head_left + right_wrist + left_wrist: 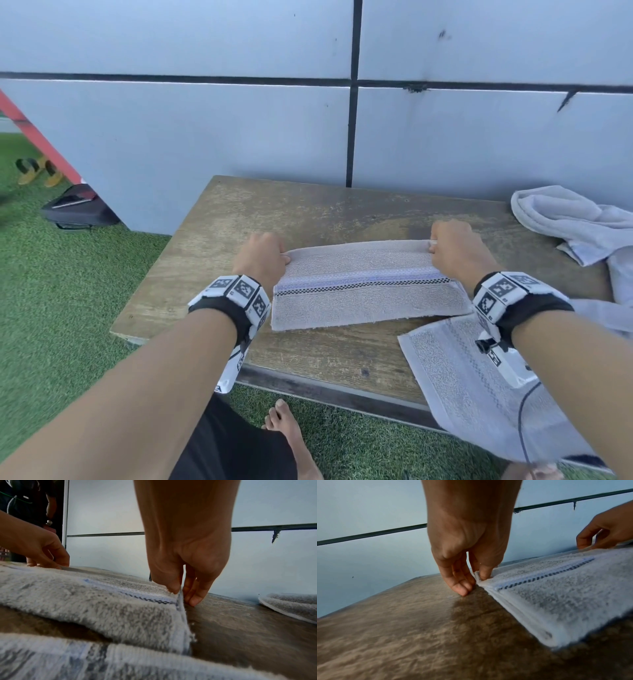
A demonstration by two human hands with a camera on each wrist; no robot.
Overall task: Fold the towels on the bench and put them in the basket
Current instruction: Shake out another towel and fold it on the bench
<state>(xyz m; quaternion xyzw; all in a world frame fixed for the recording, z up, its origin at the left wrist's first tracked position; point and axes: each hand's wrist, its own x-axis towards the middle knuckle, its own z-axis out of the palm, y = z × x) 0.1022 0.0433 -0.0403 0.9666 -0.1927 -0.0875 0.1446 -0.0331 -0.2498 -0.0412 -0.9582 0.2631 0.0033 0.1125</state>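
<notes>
A pale grey towel (363,287) with a blue stripe and a black checked line lies folded lengthwise on the wooden bench (308,212). My left hand (263,257) pinches its far left corner between thumb and fingers (477,577). My right hand (452,250) pinches the far right corner (178,592) the same way. The towel (556,595) is stretched flat between the two hands. No basket is in view.
A second flat towel (479,387) hangs over the bench's near right edge under my right wrist. A crumpled towel (582,226) lies at the far right. A grey panel wall stands behind the bench. Green turf (68,274), a black bag (75,209) and my bare foot (291,431) are below.
</notes>
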